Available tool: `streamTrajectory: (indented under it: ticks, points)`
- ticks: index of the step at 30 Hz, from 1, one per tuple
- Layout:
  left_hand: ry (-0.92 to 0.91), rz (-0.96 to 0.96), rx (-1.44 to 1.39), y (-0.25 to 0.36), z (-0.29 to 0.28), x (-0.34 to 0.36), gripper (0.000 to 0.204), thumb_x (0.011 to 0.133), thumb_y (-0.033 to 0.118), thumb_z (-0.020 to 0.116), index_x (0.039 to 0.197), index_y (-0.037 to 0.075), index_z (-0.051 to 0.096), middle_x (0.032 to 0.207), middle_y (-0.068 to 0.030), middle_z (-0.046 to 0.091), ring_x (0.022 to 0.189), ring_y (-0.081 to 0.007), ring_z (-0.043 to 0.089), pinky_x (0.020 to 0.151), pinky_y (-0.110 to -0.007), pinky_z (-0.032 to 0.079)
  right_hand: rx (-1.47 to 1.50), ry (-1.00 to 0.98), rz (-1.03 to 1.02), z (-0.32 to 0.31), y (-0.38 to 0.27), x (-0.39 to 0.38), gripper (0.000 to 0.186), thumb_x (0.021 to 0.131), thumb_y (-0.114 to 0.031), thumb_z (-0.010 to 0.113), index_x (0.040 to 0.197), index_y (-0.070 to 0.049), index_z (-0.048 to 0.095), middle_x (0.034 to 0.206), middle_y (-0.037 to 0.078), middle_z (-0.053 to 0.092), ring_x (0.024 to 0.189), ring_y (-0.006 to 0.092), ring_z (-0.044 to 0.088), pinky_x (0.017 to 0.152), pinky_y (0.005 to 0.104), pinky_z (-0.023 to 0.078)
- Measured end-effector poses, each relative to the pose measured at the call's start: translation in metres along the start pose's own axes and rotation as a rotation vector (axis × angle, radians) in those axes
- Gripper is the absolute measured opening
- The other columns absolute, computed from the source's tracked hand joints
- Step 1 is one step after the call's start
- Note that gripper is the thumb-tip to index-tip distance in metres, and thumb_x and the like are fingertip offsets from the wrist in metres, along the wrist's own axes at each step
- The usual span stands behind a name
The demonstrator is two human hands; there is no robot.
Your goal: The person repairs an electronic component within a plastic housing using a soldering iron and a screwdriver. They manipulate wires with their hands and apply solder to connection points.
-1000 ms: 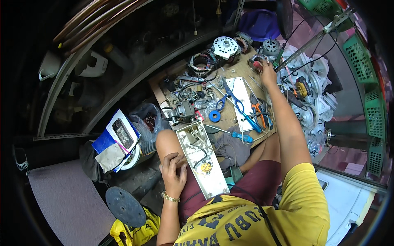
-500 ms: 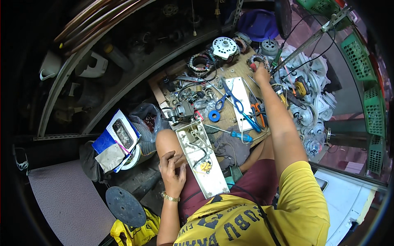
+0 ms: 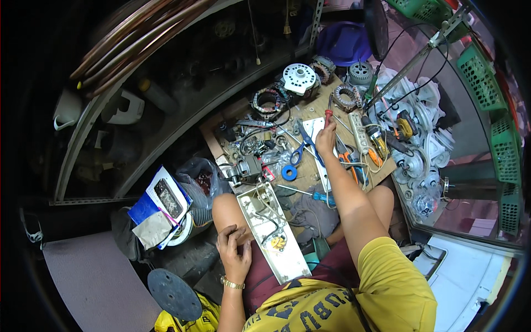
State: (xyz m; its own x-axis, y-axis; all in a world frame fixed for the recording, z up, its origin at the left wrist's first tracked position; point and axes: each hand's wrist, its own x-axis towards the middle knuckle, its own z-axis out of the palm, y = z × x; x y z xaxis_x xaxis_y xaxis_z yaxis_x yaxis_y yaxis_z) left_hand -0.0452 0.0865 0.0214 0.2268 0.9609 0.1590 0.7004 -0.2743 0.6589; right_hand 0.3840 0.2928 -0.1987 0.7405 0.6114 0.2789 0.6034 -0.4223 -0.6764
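Observation:
My right hand (image 3: 326,138) grips a red-handled screwdriver (image 3: 328,115) above the wooden workbench, its shaft pointing away from me. Below that hand lies a long white panel (image 3: 315,126), with blue-handled scissors (image 3: 307,143) partly across it. On my lap rests an open, long white casing (image 3: 285,257) with wires and a yellow part (image 3: 277,242) inside. My left hand (image 3: 234,249) is beside the casing at my left thigh, fingers loosely bent and apart, holding nothing.
A small motor (image 3: 248,167), blue tape roll (image 3: 289,172) and blue screwdriver (image 3: 322,197) lie nearby. Farther back are ring-shaped motor stators (image 3: 268,102). A power strip (image 3: 359,133) and drill (image 3: 407,125) lie right, beside piled white parts (image 3: 423,152). Papers (image 3: 160,202) are at left.
My right hand has come back from the far right of the bench toward me and left, bringing the red-handled screwdriver. The left hand has hardly moved. The view has shifted slightly.

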Motion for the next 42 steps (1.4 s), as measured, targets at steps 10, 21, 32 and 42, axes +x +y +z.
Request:
streamTrajectory:
  ticks: [10,21,32,42]
  points:
    - [-0.020,-0.059,-0.014,-0.004,0.009,-0.003,0.039,0.078,0.002,0.078,0.115,0.008,0.069,0.124,-0.0161,0.065,0.118,-0.0377,0.062,0.103,-0.050,0.045,-0.209,-0.185,0.174,0.021,-0.025,0.052,0.039,0.100,-0.010,0.058,0.137,-0.002,0.047,0.141,0.026,0.055,0.132,0.0447,0.055,0.111,0.0575,0.043]
    - [-0.057,-0.114,-0.013,-0.002,0.009,0.002,0.037,0.078,0.004,0.078,0.114,0.008,0.071,0.124,-0.0167,0.065,0.118,-0.0384,0.061,0.104,-0.050,0.045,-0.289,-0.259,0.295,0.040,-0.038,0.058,0.045,0.105,-0.017,0.054,0.147,-0.003,0.047,0.150,0.021,0.050,0.143,0.0412,0.046,0.115,0.0576,0.038]
    - [-0.031,-0.007,0.032,0.004,0.000,0.010,0.031,0.083,0.001,0.074,0.114,0.003,0.069,0.123,-0.0202,0.064,0.116,-0.0410,0.062,0.101,-0.049,0.050,-0.359,-0.224,-0.040,-0.008,-0.040,0.034,0.052,0.092,-0.019,0.070,0.142,-0.016,0.056,0.143,0.023,0.052,0.133,0.0457,0.051,0.105,0.0655,0.043]
    - [-0.006,0.060,-0.004,0.016,-0.002,0.008,0.021,0.081,0.004,0.079,0.102,0.009,0.077,0.109,-0.0105,0.068,0.104,-0.0329,0.061,0.092,-0.045,0.046,0.363,-0.576,-0.047,-0.184,-0.035,-0.104,0.026,0.096,-0.009,0.071,0.122,-0.002,0.070,0.105,0.011,0.073,0.077,0.0200,0.063,0.060,0.0298,0.047]
